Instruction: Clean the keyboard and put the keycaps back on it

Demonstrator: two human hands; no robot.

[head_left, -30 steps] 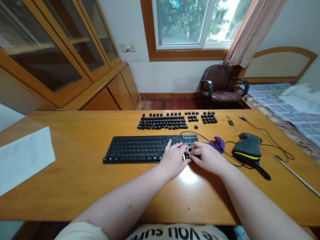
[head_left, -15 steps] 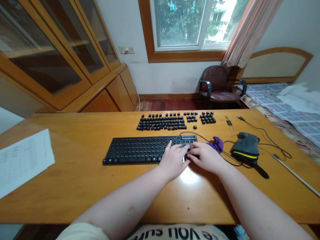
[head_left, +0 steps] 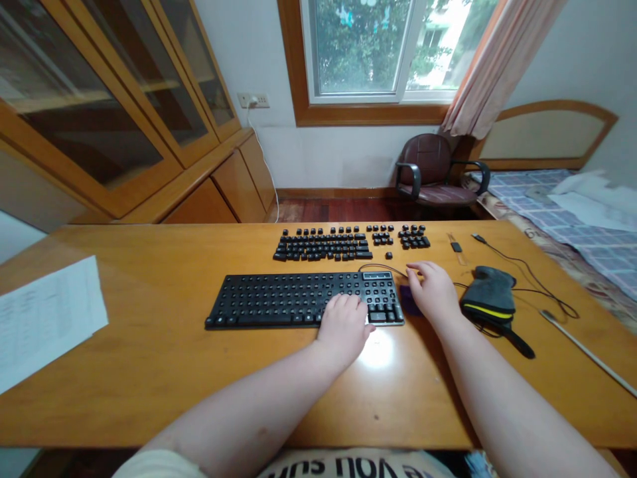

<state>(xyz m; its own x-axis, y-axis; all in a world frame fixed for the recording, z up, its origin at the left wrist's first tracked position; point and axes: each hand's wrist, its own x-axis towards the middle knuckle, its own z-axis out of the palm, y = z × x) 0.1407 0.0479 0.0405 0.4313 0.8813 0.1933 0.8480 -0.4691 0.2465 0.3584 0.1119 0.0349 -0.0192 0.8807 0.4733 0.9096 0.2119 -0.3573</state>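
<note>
A black keyboard (head_left: 279,299) lies on the wooden desk, with most of its keycaps off. On its lower right corner several caps (head_left: 379,311) sit in place. My left hand (head_left: 343,322) rests on the lower right part of the board, fingers bent down onto it and thumb held apart; nothing shows in its grasp. Just off the board's right end, my right hand (head_left: 432,289) hovers over a purple cloth (head_left: 409,300) that it partly covers. Its fingers point toward the loose keycaps (head_left: 323,245) laid out in rows behind the keyboard.
One loose keycap (head_left: 389,255) lies below the rows. To the right are a grey and yellow brush-like tool (head_left: 490,292), a USB cable (head_left: 527,265), a small keycap puller (head_left: 456,247) and a white rod (head_left: 587,352). Papers (head_left: 50,318) lie at the left.
My right hand has left the keyboard and moved right and slightly back, over the purple cloth. The left hand stays on the board, its fingers now drawn in more.
</note>
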